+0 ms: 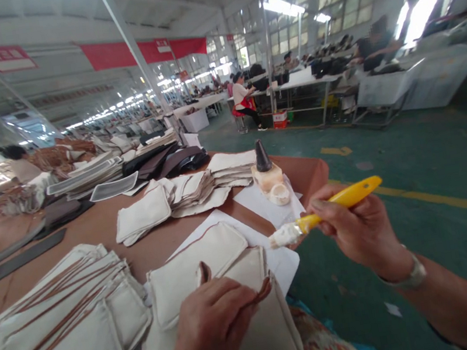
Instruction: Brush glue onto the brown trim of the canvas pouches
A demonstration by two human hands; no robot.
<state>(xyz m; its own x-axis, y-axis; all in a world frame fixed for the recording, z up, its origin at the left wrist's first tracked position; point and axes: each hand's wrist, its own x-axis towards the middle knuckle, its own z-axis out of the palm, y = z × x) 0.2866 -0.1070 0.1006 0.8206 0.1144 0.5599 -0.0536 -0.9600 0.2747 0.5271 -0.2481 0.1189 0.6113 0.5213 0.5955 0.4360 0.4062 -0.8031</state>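
Observation:
My right hand [357,229] is closed around a yellow-handled brush [331,207] whose white bristle end points left, above the table's right edge. My left hand [213,326] presses down, fingers bent, on a cream fabric piece with brown edging [263,336] at the near edge. Under it lie more cream pieces [203,262] on a white sheet [283,262]. A glue bottle with a black cone cap [266,173] stands just beyond the brush.
A fanned stack of cream pieces [58,327] fills the near left. More cream pieces [167,203] and dark pieces [169,161] lie further back on the brown table [100,226]. Other workers sit at distant benches [243,99]. Green floor [414,170] is to the right.

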